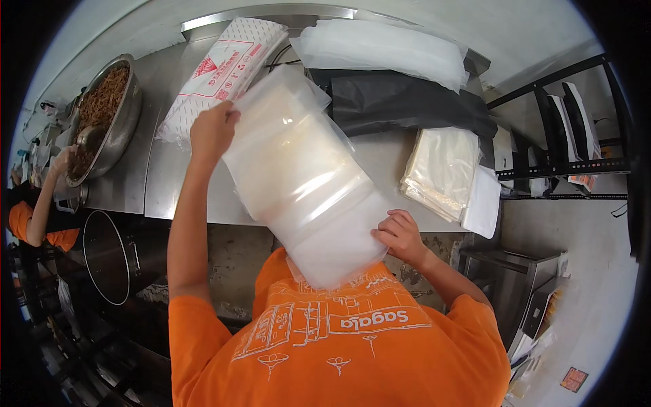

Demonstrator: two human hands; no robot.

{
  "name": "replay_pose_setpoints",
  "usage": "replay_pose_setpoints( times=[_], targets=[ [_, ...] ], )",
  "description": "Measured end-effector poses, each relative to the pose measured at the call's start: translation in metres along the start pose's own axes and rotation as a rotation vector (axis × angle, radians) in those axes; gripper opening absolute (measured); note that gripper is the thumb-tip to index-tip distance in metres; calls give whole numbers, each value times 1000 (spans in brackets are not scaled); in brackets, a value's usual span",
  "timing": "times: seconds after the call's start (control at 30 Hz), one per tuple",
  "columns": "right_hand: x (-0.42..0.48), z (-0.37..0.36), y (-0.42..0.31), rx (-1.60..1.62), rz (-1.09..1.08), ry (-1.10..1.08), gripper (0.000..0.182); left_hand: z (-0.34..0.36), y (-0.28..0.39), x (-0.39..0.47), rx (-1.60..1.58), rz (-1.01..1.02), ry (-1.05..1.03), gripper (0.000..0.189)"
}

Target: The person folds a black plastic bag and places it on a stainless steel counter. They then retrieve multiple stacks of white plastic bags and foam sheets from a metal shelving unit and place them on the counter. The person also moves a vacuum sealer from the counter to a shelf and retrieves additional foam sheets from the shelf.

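Observation:
A stack of clear plastic bags [305, 173] lies slanted across my front, from the steel table [178, 196] down to my shirt. At its upper left edge, my left hand [211, 132] pinches the plastic between thumb and fingers. My right hand [402, 236] grips the lower right edge with bent fingers. Beyond my left hand lies a printed white and red plastic package [224, 71]. Folded black plastic bags [402, 102] and a pile of frosted plastic bags [381, 48] lie behind the stack. To the right rests a bundle of yellowish clear bags [442, 168] beside a white sheet or bag [483, 201].
A large metal bowl [133, 102] of shredded brown food stands at the left, where a co-worker's gloved hand [63, 160] reaches its rim. Below it is a big round pot [107, 257]. A black metal shelf [564, 168] stands at the right, above a steel cabinet [519, 277].

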State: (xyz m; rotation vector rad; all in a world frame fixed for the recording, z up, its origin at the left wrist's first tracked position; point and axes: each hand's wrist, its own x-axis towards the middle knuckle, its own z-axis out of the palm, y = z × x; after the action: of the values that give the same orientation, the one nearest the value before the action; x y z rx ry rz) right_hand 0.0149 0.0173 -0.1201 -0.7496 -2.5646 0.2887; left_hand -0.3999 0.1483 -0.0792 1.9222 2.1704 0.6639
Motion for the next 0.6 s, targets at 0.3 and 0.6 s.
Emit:
replay_pose_setpoints(
  times=[0.3,0.6],
  targets=[
    [2,-4,-6,6,29,-4,28,13,-36,56,124,1,-4,27],
    [0,-1,-6,-7,51,-7,26,16,-24,53,60,129,52,39]
  ],
)
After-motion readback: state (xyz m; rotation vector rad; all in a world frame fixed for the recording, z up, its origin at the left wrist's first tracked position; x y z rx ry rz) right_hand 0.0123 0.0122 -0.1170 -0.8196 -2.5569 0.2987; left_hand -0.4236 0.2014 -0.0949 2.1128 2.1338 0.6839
